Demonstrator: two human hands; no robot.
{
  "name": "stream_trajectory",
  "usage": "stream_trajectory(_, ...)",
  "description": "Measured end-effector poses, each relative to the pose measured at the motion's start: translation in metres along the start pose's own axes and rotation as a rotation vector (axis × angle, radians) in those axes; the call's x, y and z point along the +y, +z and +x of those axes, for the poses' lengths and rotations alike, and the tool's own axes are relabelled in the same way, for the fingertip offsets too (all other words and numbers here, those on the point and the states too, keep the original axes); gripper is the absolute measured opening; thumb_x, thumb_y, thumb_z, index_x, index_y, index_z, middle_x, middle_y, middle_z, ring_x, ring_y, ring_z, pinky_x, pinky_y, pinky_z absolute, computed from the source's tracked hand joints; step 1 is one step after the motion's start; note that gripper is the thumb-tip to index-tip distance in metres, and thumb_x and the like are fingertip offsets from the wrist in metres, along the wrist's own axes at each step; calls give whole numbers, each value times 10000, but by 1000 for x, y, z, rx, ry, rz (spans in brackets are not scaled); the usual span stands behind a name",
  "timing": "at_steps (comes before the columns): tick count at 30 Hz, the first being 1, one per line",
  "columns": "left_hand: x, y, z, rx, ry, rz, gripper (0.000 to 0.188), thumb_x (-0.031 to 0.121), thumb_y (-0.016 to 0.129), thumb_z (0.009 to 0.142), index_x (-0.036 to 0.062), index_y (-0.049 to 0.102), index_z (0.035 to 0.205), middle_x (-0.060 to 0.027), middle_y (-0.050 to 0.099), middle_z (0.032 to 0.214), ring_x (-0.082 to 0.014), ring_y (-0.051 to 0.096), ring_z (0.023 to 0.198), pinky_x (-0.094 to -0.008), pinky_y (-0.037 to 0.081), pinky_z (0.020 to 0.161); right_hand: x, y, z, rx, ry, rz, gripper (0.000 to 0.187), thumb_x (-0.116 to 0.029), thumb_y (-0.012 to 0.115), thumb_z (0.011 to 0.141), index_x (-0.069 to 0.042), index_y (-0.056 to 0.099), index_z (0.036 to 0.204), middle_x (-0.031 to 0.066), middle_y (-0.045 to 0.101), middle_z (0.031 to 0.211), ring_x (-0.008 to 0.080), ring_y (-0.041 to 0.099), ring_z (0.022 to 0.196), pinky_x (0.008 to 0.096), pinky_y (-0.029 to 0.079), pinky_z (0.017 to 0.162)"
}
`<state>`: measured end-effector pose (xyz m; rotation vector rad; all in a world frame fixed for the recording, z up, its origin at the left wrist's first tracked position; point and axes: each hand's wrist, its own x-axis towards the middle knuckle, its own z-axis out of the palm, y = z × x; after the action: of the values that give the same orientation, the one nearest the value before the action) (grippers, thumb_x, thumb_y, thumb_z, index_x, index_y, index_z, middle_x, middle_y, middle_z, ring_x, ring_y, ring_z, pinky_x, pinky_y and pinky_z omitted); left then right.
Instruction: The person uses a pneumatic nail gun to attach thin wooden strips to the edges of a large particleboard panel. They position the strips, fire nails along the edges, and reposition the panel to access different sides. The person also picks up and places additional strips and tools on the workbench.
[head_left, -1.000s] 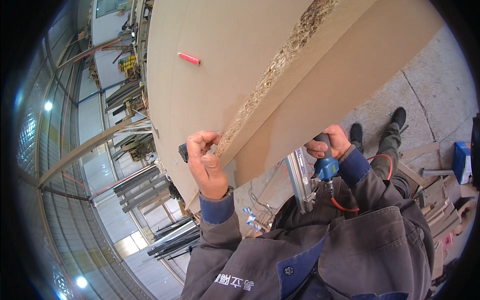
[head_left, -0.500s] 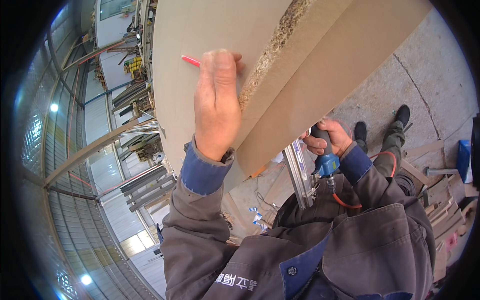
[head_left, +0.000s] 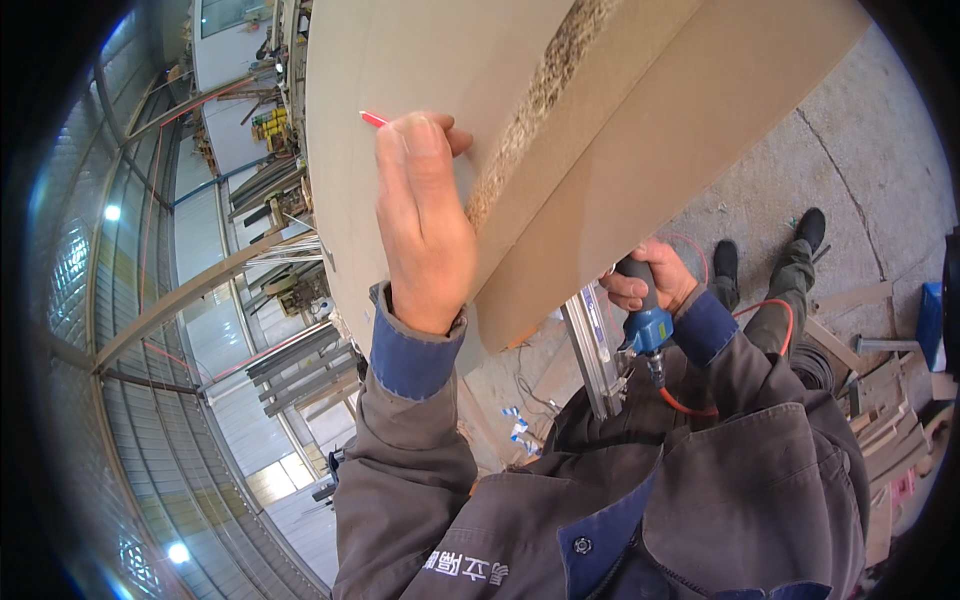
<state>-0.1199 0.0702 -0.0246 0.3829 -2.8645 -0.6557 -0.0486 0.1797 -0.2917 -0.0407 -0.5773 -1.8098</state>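
Observation:
My left hand (head_left: 425,225) lies over a pale, smooth board (head_left: 400,60), beside its rough, chipped edge (head_left: 525,120). A thin red pencil (head_left: 373,118) sticks out from its curled fingers; the rest of the pencil is hidden behind them. Below the board's lower edge, my right hand (head_left: 665,275) is wrapped round the dark grip of a blue air nail gun (head_left: 648,328). The gun's long silver magazine (head_left: 592,350) points down toward my body, and its nose is hidden near the board. An orange air hose (head_left: 685,408) runs from the gun's fitting.
Another person's legs and dark shoes (head_left: 810,228) are on the concrete floor (head_left: 770,190) at the right. Wood offcuts (head_left: 895,440) and a blue box (head_left: 930,325) lie at far right. Racks of long strips (head_left: 300,370) stand at the left.
My left hand has shifted slightly left on the board, and less of the pencil shows. My right hand still grips the nail gun, almost unmoved.

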Motion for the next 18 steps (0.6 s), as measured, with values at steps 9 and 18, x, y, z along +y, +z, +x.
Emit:
stream_trajectory(9, -1, 3, -2, 7, -32, -40, 453, 395, 378, 1089, -23, 552, 1090, -110, 582, 970, -193, 543, 937, -340, 425, 919, -3, -2, 2, 10, -53, 41, 471, -323, 627, 941, 88, 565, 1164, 123, 624, 989, 83, 523, 559, 258, 479, 492)
stream_trajectory(18, 0, 2, -3, -16, -46, -24, 440, 380, 390, 1086, -30, 548, 1099, -122, 576, 1008, -197, 545, 958, -343, 421, 924, -9, -1, 3, -8, -49, 6, 457, -354, 617, 945, 77, 586, 1093, 84, 612, 871, 80, 498, 523, 269, 457, 496)
